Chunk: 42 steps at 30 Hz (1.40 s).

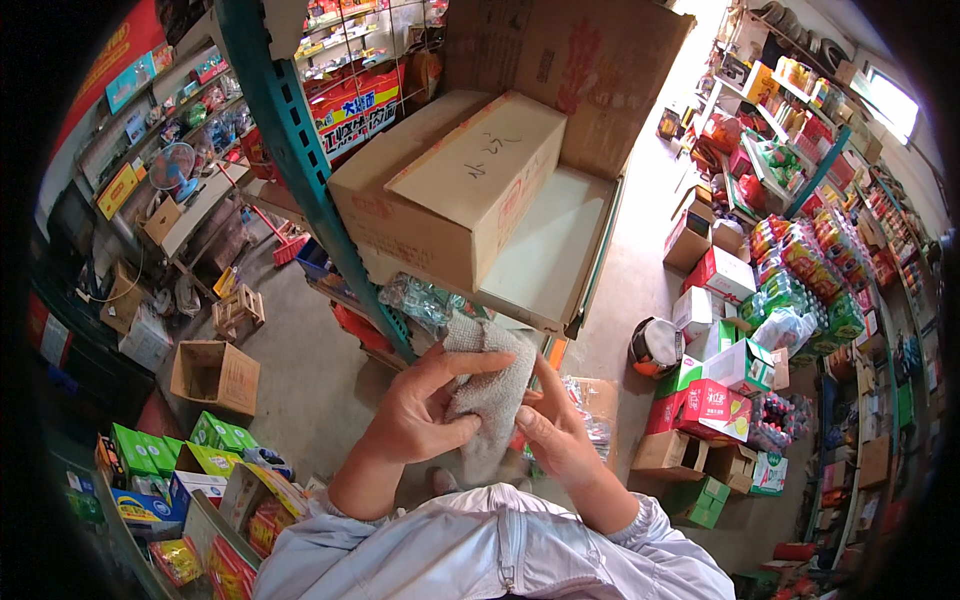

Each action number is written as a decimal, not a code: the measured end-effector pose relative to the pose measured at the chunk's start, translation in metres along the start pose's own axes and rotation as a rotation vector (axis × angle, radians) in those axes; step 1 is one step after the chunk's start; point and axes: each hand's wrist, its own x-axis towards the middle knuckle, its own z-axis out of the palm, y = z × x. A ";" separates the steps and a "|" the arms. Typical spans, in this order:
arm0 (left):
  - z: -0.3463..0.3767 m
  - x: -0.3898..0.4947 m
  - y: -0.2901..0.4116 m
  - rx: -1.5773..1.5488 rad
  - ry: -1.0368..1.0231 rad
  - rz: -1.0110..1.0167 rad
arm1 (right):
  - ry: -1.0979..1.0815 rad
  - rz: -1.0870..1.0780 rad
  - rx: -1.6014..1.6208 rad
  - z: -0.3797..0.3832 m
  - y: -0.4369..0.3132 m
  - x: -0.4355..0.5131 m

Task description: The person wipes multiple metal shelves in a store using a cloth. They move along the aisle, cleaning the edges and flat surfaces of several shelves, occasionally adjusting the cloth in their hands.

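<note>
A grey terry cloth (491, 397), crumpled and partly folded, is held in front of my jacket. My left hand (420, 409) grips its left side between fingers and thumb. On the cloth's right edge, my right hand (559, 427) pinches it with thumb and fingers. Just beyond the hands stands a metal shelf with a white board (559, 232). A closed cardboard carton (480, 161) with handwriting on top rests on that shelf, beside bare board. Behind it rises a tall cardboard panel (570, 60). Clear plastic packages (420, 300) lie on a level below the board.
A green slotted shelf post (300, 150) stands close on the left. An open cardboard box (216, 375) and a wooden stool (238, 311) are on the floor. Stacked drink packs (810, 255) and cartons (716, 409) line the right aisle. Boxed goods (150, 457) fill a shelf at lower left.
</note>
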 end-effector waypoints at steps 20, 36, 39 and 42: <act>0.020 0.065 0.042 0.987 0.556 0.544 | 0.330 -0.714 -1.304 0.019 -0.122 0.044; 0.044 0.078 0.012 1.463 -0.029 0.283 | -0.137 -0.535 -2.014 0.020 -0.144 0.096; 0.040 0.094 0.003 1.423 -0.101 0.236 | -0.145 -0.319 -2.255 0.014 -0.150 0.114; 0.035 0.124 -0.016 1.435 -0.110 0.272 | -0.047 -0.274 -2.349 0.004 -0.151 0.139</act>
